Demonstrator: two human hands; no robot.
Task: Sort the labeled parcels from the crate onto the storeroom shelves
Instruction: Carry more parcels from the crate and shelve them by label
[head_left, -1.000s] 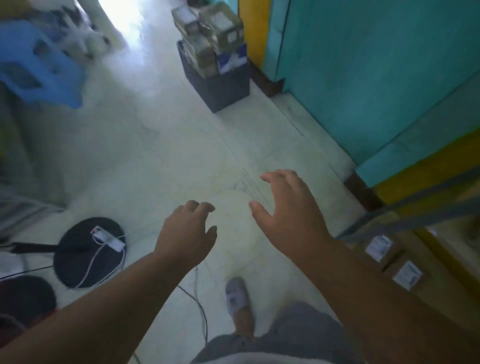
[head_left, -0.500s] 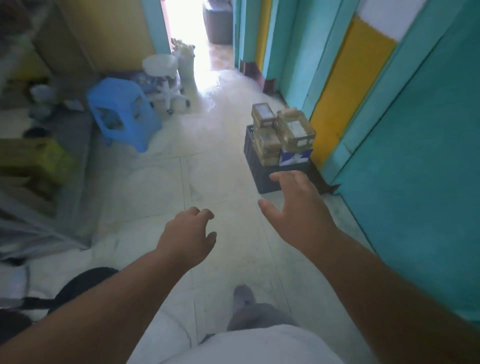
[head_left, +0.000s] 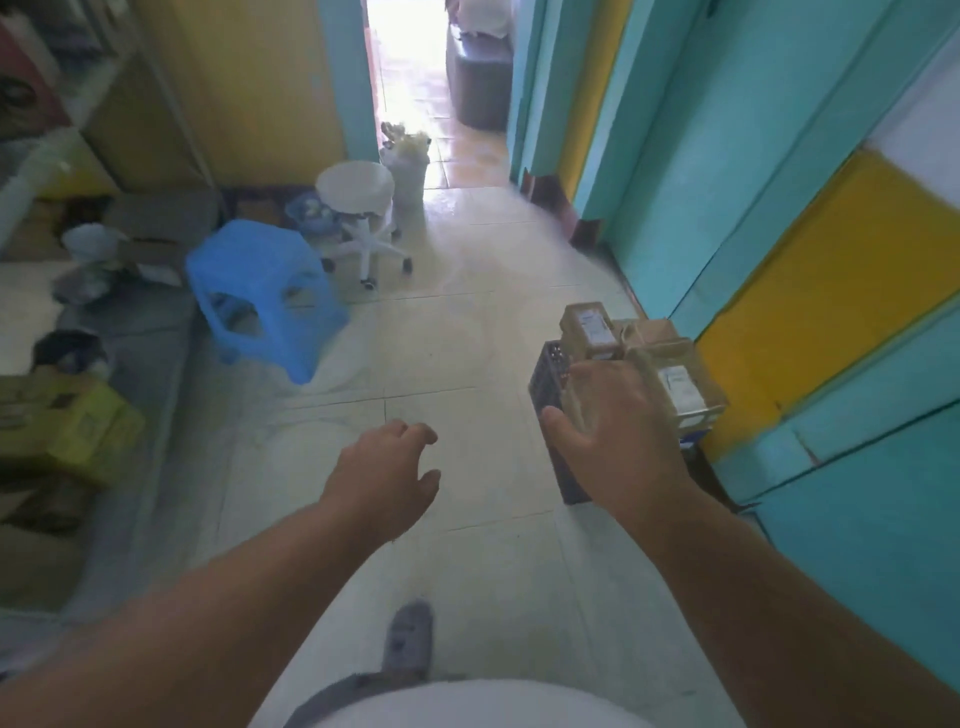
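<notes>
Ahead, one crate (head_left: 546, 385), three visible parcels (head_left: 592, 332).

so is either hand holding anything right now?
Nothing held. Left hand loosely curled and empty; right hand open, reaching toward the parcels in the crate.

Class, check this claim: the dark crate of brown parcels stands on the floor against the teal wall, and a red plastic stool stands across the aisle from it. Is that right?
One detail is wrong: the stool is blue, not red, as the head view shows. The rest holds: the dark crate of brown parcels stands on the floor by the teal wall, with the stool across the aisle.
</notes>
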